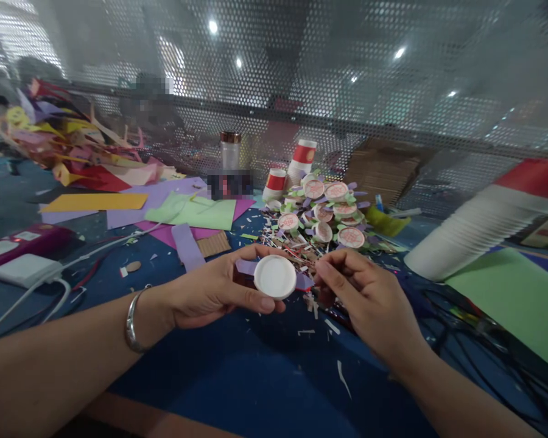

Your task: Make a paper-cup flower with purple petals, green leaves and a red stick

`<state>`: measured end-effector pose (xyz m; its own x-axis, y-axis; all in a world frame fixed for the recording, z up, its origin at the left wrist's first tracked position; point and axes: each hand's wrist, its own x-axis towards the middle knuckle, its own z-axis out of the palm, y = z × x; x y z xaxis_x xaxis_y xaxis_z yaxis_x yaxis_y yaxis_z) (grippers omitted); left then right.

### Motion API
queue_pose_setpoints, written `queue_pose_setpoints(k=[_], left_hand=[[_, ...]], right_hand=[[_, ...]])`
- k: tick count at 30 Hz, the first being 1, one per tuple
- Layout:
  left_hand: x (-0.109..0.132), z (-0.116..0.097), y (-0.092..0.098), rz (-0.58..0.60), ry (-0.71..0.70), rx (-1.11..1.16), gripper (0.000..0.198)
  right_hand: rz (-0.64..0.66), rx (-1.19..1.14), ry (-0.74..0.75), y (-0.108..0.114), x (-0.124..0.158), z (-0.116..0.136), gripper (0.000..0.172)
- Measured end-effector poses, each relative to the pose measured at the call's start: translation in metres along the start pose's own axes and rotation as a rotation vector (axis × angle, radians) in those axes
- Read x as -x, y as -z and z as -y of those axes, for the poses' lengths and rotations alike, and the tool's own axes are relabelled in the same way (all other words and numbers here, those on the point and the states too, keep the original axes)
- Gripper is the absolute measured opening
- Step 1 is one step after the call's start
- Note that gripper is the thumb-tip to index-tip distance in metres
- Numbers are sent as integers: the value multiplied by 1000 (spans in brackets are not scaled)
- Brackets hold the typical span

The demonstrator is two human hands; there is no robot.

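Observation:
My left hand (pixel 212 292), with a silver bracelet on the wrist, is closed on a small paper cup (pixel 274 277) held on its side, white base toward me. Purple paper strips (pixel 246 266) stick out on both sides of the cup. My right hand (pixel 365 295) is right beside the cup, fingers pinched together at the purple strip on the cup's right side. Both hands hover over a blue table (pixel 265 383). Behind them lies a pile of finished cups (pixel 324 213) with red-printed bases and purple and green paper tabs.
Coloured paper sheets (pixel 192 213) and a scrap heap (pixel 68 146) lie at left. A white charger and cable (pixel 27 271) sit at far left. A stack of white cups (pixel 479 225) lies on its side at right, beside green paper (pixel 516 298). A perforated metal screen (pixel 301 73) closes the back.

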<state>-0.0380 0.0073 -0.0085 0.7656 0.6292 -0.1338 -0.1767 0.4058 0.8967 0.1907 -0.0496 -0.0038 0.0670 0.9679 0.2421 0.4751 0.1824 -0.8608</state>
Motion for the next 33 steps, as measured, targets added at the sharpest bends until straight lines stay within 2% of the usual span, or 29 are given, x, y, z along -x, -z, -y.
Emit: queue_pose_setpoints(k=[7,22,25,28,30,33], left_hand=[[1,2,0,7,-93,-87,58],[2,1,2,35,-124,-176,56],[2,-1,5,19,-131,-218,57],[0,-1,7,-6,-151,-315,56],[-1,-1,7,-21,-185,-458,54],[-1,0,6,24,-243,-750,53]], right_hand=[[131,37,68,-4,3,7,26],[203,-106,5,-4,5,5,30],[183,-126,1,-3,6,6,32],[77,-167,-5,0,6,4,35],[-29,-198,3,3,4,2,36],[-138,-228,21,8,-1,-3,36]])
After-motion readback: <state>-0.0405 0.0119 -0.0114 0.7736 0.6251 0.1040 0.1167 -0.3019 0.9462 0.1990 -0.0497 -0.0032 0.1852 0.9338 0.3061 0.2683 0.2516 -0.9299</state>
